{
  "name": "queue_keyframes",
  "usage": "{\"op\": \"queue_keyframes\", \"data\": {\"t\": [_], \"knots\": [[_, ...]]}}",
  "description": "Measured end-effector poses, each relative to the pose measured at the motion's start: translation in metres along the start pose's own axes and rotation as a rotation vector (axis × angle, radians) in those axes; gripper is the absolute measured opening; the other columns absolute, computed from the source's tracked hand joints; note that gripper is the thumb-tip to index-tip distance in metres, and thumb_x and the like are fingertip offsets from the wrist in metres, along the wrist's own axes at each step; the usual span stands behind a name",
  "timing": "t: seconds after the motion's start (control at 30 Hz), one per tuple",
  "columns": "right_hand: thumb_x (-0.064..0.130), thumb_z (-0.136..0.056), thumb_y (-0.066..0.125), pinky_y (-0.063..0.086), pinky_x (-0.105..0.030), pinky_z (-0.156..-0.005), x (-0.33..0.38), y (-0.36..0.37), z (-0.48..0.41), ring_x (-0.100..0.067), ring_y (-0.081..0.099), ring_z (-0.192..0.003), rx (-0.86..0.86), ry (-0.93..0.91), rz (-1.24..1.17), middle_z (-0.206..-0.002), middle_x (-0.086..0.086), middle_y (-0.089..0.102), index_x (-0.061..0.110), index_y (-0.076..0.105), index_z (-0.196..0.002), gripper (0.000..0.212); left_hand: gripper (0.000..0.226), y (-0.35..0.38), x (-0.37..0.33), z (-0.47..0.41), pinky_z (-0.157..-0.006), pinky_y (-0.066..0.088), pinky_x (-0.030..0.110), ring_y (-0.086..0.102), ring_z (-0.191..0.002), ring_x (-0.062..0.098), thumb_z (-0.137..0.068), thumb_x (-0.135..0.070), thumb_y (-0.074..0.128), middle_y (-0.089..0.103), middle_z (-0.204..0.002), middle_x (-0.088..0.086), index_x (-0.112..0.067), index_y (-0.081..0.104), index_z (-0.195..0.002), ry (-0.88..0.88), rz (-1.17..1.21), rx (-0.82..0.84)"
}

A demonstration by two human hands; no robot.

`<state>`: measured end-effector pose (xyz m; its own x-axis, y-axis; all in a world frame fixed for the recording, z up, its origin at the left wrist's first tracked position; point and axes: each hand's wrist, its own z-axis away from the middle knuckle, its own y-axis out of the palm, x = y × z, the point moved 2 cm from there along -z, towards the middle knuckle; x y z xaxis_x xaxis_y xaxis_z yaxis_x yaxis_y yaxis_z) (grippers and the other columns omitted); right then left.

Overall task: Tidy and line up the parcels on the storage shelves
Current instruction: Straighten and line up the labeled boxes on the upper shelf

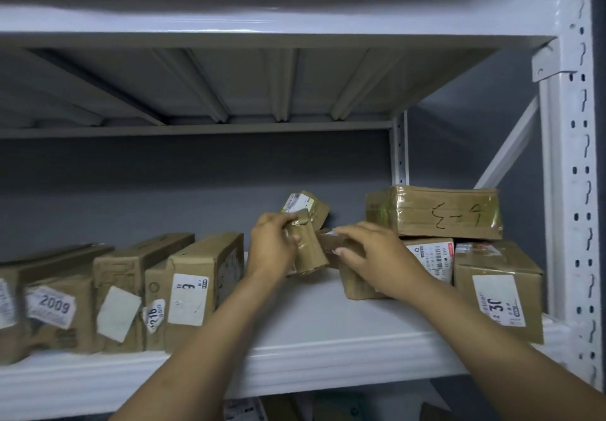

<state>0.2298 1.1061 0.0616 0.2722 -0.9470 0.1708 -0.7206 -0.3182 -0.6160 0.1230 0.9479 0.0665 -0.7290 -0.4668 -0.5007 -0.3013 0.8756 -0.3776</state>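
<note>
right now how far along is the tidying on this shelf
Done: the row of boxes on the left stands side by side at the front of the shelf. In hand: the left hand grips a small taped parcel, and the right hand holds a brown parcel beside it. Left: the tilted labelled parcel behind them and the stack under the flat box look unsorted.

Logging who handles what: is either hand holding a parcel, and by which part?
The left hand grips a small taped parcel round its upper end. The right hand covers a second parcel; whether that is a grip cannot be told.
</note>
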Motion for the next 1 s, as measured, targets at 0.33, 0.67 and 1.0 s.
{"op": "queue_keyframes", "data": {"t": [0.33,0.67,1.0], "knots": [[0.070,-0.078,0.054,0.054,-0.050,-0.089,0.048,0.005,0.007,-0.018,0.070,-0.099,0.120,0.636,-1.197,-0.106,0.002,0.073,0.033,0.060,-0.120,0.056,0.059,-0.062,-0.041,0.036,-0.079,0.045,0.005,0.055,-0.107,-0.012,-0.083,-0.007,0.072,0.061,-0.117,-0.017,-0.030,0.049,-0.132,0.082,0.533,0.184],[0.043,-0.087,0.065,0.056,-0.051,-0.084,0.062,0.009,0.043,-0.032,0.070,-0.095,-0.154,0.840,-1.548,-0.101,-0.013,0.073,0.019,0.066,-0.109,0.033,0.086,-0.070,-0.034,0.057,-0.113,0.023,0.028,0.022,-0.142,0.007,-0.077,-0.037,0.077,0.028,-0.155,-0.010,-0.032,0.029,-0.148,0.093,0.168,0.242],[0.042,-0.100,0.042,0.050,-0.045,-0.098,0.047,-0.006,0.058,-0.014,0.058,-0.117,-0.208,0.575,-0.876,-0.132,0.009,0.059,0.063,0.042,-0.123,0.031,0.087,-0.065,-0.026,0.067,-0.092,0.053,0.034,0.061,-0.102,0.005,-0.067,-0.033,0.086,0.062,-0.117,-0.013,-0.025,0.036,-0.137,-0.158,0.368,0.266]]}}
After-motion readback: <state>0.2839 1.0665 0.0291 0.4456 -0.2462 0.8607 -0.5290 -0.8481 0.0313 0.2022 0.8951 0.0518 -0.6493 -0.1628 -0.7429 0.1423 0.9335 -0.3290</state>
